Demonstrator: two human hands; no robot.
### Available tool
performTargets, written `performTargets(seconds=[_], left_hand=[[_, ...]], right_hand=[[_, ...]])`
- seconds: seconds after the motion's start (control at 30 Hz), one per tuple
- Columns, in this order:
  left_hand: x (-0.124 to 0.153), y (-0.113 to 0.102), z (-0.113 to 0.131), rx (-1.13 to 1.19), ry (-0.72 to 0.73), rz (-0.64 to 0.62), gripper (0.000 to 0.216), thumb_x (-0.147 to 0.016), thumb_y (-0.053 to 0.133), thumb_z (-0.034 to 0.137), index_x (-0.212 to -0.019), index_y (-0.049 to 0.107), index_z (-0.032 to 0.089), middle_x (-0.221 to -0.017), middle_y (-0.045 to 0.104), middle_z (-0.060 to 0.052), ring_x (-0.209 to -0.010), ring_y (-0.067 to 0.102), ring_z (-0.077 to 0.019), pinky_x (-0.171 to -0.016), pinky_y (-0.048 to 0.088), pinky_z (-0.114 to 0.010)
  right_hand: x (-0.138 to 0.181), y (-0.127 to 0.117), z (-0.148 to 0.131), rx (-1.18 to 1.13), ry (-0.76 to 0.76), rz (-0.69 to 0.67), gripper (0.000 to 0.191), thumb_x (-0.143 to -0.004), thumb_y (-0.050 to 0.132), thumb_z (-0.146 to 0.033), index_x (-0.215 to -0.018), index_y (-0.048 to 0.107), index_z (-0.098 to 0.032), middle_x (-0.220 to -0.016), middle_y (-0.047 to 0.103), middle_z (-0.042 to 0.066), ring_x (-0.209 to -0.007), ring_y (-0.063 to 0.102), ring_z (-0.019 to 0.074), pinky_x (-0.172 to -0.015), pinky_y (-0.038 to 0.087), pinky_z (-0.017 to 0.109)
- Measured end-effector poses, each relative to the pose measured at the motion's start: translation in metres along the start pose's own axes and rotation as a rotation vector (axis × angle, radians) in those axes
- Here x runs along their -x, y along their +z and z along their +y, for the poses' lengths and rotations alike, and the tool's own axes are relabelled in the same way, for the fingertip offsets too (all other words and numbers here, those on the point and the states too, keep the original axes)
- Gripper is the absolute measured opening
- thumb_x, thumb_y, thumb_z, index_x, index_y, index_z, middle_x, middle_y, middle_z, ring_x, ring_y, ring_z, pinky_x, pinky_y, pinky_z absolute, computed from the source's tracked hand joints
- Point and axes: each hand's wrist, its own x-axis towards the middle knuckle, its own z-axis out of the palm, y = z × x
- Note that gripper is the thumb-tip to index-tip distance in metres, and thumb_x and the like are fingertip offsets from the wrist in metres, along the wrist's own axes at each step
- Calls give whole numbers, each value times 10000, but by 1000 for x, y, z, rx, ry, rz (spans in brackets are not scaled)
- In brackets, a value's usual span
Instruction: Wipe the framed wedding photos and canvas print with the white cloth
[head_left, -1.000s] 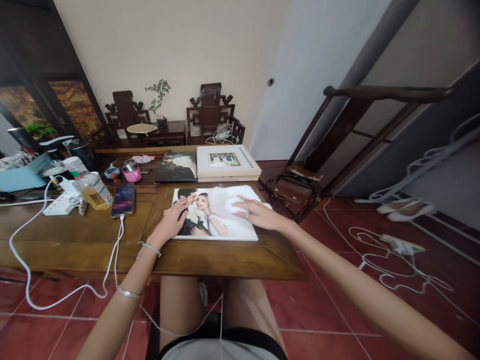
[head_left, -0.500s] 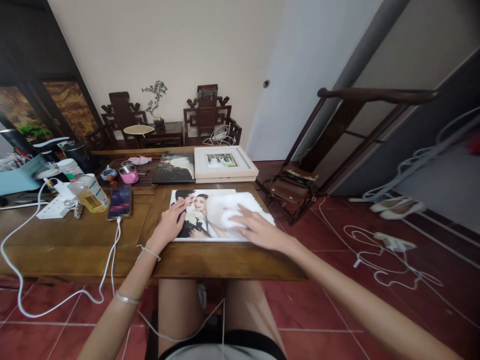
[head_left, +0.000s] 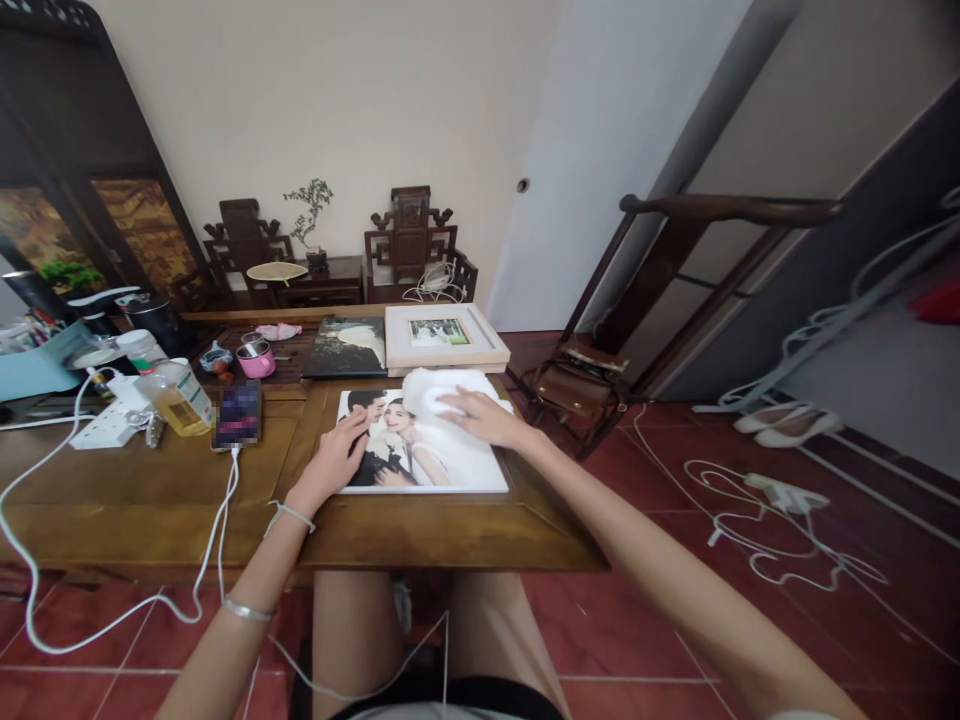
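A photo panel (head_left: 431,470) showing a couple lies flat on the wooden table near its front edge. My left hand (head_left: 340,455) rests on the panel's left side, fingers stretched out over the picture and holding nothing. Under my right hand (head_left: 484,418) is a fluffy white cloth (head_left: 420,390), pressed onto the upper right of the panel. The cloth covers that corner and hangs past the panel's far edge. My right fingers sink partly into its folds.
Behind the panel lie a white picture frame (head_left: 487,350) and a dark photo panel (head_left: 337,350). On the left are a phone (head_left: 237,415) with a charging cable, a bottle (head_left: 184,400), a power strip (head_left: 105,425) and a pink cup (head_left: 256,360). A wooden chair (head_left: 660,300) stands at the right.
My right hand has slid the cloth away from me and to the left, uncovering the panel's lower right part. My left hand stays on the panel's left side. The view has tilted slightly.
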Motion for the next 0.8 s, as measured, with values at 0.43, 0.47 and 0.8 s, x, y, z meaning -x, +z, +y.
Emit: performTargets(seconds=[0.43,0.47,0.8], left_hand=[[0,0,9,24,-62,4,438,-936,387,239,-1346,526,176,-1455,480,-100,-1396,382,-231,-1145,327,-470],[1,0,10,27,-65,2,448,-939,384,242,-1365,506,178,-1459,476,-97,-1398,379,-229,-1145,325,-471],[1,-1,4,54,-47,-20,426,-949,385,297,-1329,549,196,-1462,474,-98,-1399,376,-234,-1148,309,-477]], right_hand=[[85,17,-62,20,-213,38,294,-922,441,-160,-1078,685,-212,-1398,539,104,-1362,397,269,-1151,216,565],[96,17,-70,13,-227,27,284,-915,449,-155,-1054,691,-210,-1411,525,108,-1368,387,267,-1156,216,559],[22,16,-46,33,-166,12,314,-937,451,-214,-1172,660,-233,-1331,605,57,-1257,519,278,-1119,296,522]])
